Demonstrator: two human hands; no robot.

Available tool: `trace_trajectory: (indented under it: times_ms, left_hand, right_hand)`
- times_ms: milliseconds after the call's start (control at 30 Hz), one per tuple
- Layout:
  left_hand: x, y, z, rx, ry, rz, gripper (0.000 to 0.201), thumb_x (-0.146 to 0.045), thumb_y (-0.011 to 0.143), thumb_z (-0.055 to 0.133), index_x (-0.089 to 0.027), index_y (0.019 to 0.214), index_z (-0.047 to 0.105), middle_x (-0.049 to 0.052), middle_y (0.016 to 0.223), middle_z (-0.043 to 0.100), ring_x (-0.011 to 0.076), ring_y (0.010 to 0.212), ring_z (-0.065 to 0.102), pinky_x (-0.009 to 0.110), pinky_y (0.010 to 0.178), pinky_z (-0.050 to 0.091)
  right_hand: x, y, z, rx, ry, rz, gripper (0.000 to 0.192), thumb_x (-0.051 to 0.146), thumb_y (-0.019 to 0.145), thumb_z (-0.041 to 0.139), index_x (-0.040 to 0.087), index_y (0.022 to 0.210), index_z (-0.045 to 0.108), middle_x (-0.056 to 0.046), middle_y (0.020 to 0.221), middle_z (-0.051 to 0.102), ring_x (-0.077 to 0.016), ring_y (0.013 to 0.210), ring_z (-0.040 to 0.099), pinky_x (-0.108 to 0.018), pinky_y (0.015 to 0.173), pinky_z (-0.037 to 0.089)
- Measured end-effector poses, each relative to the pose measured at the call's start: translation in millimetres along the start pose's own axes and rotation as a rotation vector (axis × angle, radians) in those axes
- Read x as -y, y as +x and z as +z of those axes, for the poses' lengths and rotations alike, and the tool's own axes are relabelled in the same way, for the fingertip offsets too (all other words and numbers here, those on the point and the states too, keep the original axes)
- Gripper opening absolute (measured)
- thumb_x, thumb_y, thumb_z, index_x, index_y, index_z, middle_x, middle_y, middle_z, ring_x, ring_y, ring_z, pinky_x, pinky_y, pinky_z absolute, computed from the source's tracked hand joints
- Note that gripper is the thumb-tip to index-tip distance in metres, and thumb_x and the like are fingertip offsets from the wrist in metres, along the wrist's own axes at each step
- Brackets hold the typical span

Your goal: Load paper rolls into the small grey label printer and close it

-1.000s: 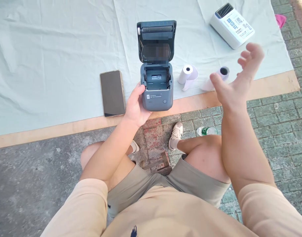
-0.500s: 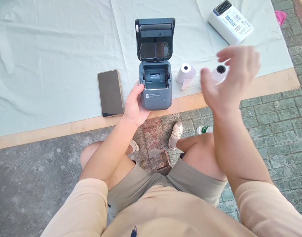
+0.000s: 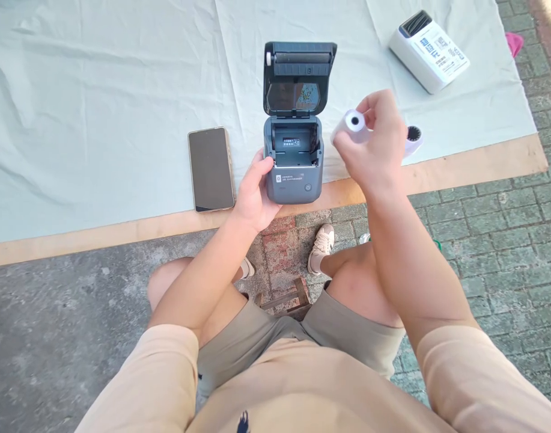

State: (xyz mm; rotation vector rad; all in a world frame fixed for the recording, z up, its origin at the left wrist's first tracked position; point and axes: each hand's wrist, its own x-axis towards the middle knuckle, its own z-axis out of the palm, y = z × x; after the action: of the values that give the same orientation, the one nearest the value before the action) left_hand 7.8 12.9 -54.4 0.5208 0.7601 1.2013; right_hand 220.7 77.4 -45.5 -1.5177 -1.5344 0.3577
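- Paper roll [image 3: 354,124], white with a dark core hole facing us, sits pinched in our right hand [image 3: 377,150], raised just to the right of the open printer.
- Our right grip is closed around that roll, thumb below and fingers curled over its top.
- Grey label printer [image 3: 294,174] stands at the front edge of the counter [image 3: 482,161], its lid [image 3: 299,77] tipped up and back, the paper bay bare.
- Our left hand [image 3: 253,195] clasps the printer's left side, grip closed on the body.
- A second paper roll [image 3: 413,138] lies on the pale cloth [image 3: 99,90] just behind our right hand.
- A smartphone [image 3: 211,169] lies face up left of the printer, near our left hand.
- A white printer [image 3: 429,50] rests at the far right of the cloth.
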Motion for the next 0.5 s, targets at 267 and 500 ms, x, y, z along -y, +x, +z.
trace_trajectory:
  times_ms: [267, 500]
  left_hand:
    - [1, 1, -0.6, 0.022, -0.022, 0.005, 0.031, -0.046, 0.089, 0.076, -0.024, 0.109, 0.068, 0.005, 0.123, 0.082, 0.03, 0.133, 0.076, 0.041, 0.102, 0.066]
    - [3, -2, 2.5, 0.001, 0.074, 0.053, 0.035, -0.049, 0.092, 0.076, -0.026, 0.116, 0.068, 0.004, 0.123, 0.081, 0.0299, 0.134, 0.075, 0.038, 0.099, 0.066]
  right_hand:
    - [31, 1, -3, 0.005, 0.842, 0.323, 0.052, 0.038, 0.066, 0.059, 0.038, 0.115, 0.041, -0.001, 0.116, 0.061, -0.0271, 0.109, 0.072, -0.041, 0.074, 0.06]
    - [66, -25, -7, 0.227, 0.321, -0.427, 0.039, 0.016, 0.073, 0.064, 0.035, 0.106, 0.055, -0.002, 0.111, 0.071, -0.0283, 0.106, 0.071, -0.05, 0.091, 0.061]
